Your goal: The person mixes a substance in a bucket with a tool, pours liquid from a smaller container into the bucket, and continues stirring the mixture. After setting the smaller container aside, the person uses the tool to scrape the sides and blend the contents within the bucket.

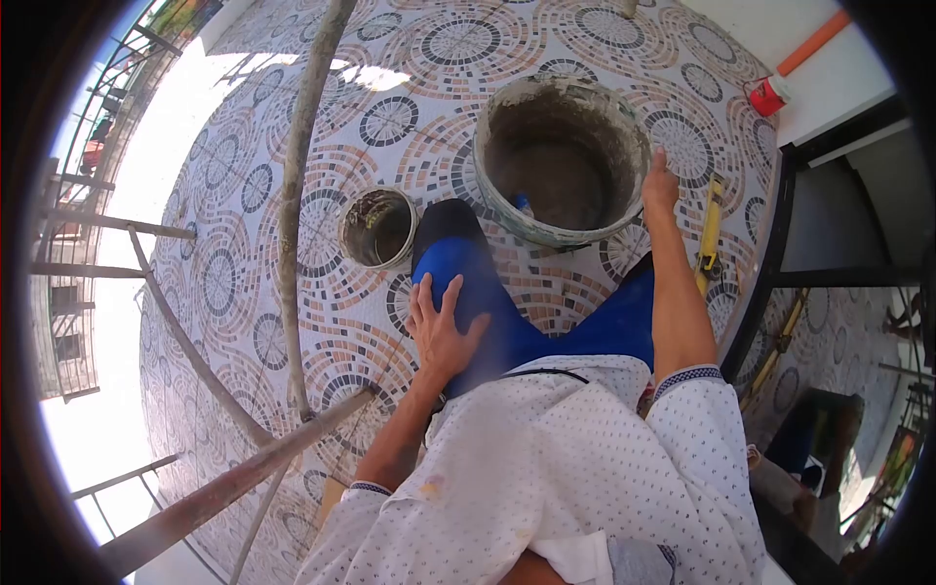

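One head-worn camera looks steeply down, close above the shirt (pixel 585 458), onto both hands (pixel 444 331) and tiled floor (pixel 331 336).

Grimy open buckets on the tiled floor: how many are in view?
2: the large bucket ahead of the person, by the right hand, and the small bucket beside the left knee. Others may be hidden.

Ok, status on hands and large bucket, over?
Left hand spread on left leg; right hand at large bucket. Upright, residue-caked inside. Small bucket close by, beside left leg.
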The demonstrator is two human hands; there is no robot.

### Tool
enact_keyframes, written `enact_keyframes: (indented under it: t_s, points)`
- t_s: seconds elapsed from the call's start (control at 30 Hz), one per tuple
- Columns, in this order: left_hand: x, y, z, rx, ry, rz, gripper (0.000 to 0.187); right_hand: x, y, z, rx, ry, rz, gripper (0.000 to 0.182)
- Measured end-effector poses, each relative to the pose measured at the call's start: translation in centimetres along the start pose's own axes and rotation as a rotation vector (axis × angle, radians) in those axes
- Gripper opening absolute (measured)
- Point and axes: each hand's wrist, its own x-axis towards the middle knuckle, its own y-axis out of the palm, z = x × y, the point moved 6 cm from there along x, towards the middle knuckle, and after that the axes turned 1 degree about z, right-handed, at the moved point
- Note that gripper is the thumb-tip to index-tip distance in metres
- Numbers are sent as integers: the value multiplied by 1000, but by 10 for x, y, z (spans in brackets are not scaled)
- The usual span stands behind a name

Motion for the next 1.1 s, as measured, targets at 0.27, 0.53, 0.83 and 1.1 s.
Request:
enact_keyframes:
  t_s: [0.27,0.53,0.83,1.1]
  points:
    - [-1,1,-2,-50,26,-22,72,-13,-8,6,57,-16,3,83]
    - [0,2,-1,-8,7,0,72,-11,-7,5,40,-52,-34,84]
    - [0,2,0,-52,17,-25,71,-13,-8,6,46,-50,-38,84]
    - [23,-23,-5,-148,-46,20,40,-8,1,4,49,-19,-48,85]
